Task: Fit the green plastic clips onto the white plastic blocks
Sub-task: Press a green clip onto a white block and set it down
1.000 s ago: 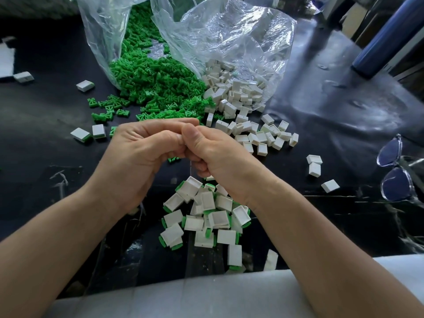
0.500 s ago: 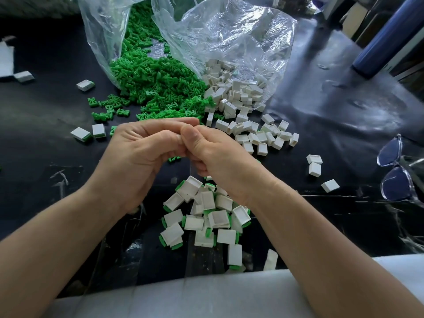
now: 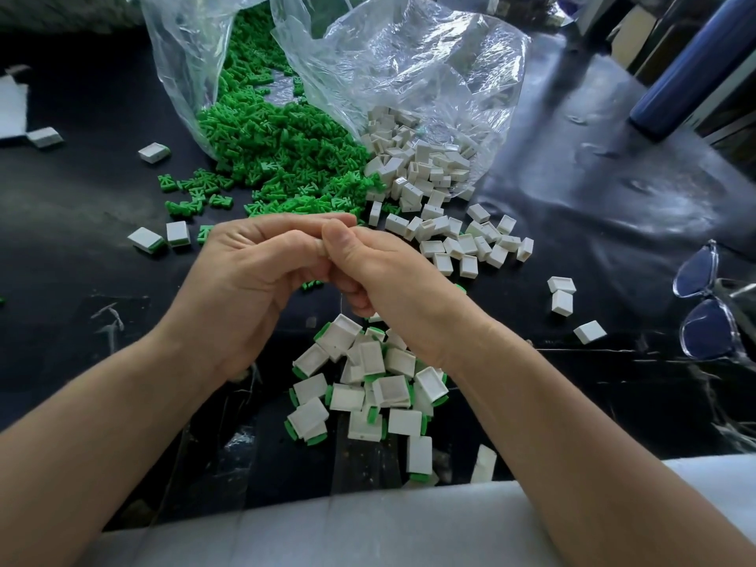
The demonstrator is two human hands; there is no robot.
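Observation:
My left hand [image 3: 245, 292] and my right hand [image 3: 392, 288] meet above the black table, fingers curled and thumbs pressed together. Both pinch a small piece between them. Only a pale sliver of it, apparently a white block [image 3: 323, 250], shows at the fingertips, and any clip on it is hidden. Loose green clips [image 3: 282, 157] spill from a clear bag [image 3: 409, 63] beyond my hands. Empty white blocks [image 3: 429, 186] lie in a heap to the right of the clips. Below my wrists is a pile of blocks with green clips fitted [image 3: 368, 390].
A pair of clear-framed glasses [image 3: 707, 304] lies at the right edge, and a dark blue bottle [image 3: 691, 71] stands at the far right. Stray blocks [image 3: 562, 296] are scattered right and left of my hands. A white foam strip [image 3: 368, 525] runs along the near table edge.

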